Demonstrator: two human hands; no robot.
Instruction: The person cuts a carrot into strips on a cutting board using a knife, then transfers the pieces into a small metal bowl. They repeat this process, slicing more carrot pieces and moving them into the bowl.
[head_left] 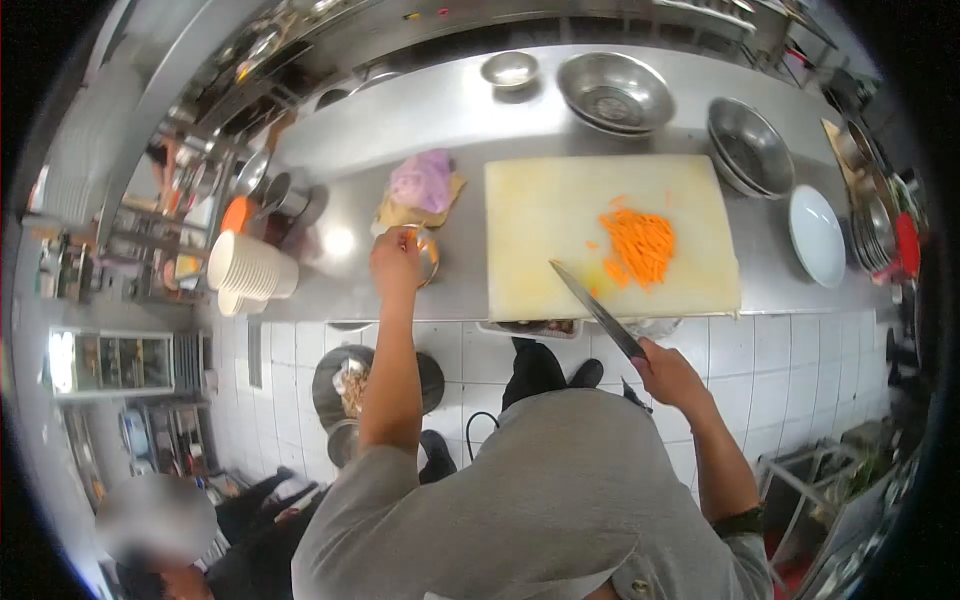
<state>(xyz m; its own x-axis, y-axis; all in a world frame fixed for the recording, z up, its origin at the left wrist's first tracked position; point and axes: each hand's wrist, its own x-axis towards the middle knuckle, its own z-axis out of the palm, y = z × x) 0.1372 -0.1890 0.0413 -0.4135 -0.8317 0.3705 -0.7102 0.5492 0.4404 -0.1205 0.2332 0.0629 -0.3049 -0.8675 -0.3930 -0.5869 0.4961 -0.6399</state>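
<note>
My left hand [397, 260] is closed at the left side of a small metal bowl [431, 270], with orange carrot pieces [414, 231] at its fingertips. The bowl's left part is hidden behind the hand. In my right hand [668, 374] is the handle of a long kitchen knife [601, 312]. Its blade points up and left, with the tip over the front part of a pale cutting board [530, 200]. A heap of cut carrot strips [641, 246] lies on the board, right of the blade.
Behind the small bowl lies a purple bundle [424, 180] on brown material. Metal bowls [615, 92] stand at the back, with more bowls [750, 148] and a white plate [817, 236] to the right. Stacked white cups [250, 268] stand left. Another person [250, 535] is at lower left.
</note>
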